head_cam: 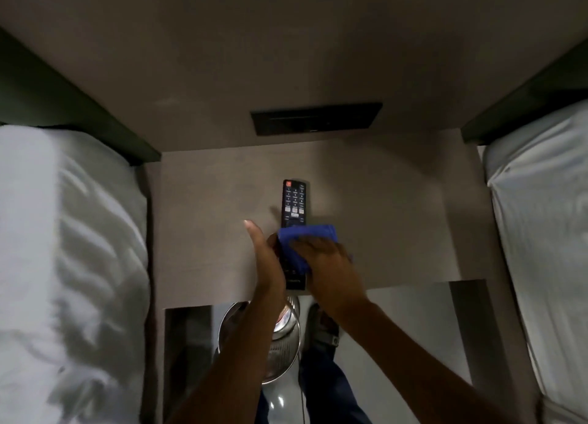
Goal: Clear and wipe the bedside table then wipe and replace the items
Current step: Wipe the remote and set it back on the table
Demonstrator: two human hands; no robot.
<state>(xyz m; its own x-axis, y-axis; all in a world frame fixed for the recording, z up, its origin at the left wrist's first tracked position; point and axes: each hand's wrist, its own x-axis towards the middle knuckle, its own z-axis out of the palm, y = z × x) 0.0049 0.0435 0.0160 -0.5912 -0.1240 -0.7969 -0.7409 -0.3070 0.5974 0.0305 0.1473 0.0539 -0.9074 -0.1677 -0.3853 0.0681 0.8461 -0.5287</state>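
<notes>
Wiping step: left hand [267,258] fingers clamped on remote [293,207] over table [397,217] centre; right hand [324,258] fingers pressing cloth [305,234] onto it. Next prob. wipe upper half, then set down.

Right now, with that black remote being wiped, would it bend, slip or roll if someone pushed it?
Probably stiff: the remote stays straight while the left hand holds only its near end. It looks flat and slab-shaped, so it would likely slide, not roll. The blue cloth, bunched under the right hand, looks floppy.
</notes>
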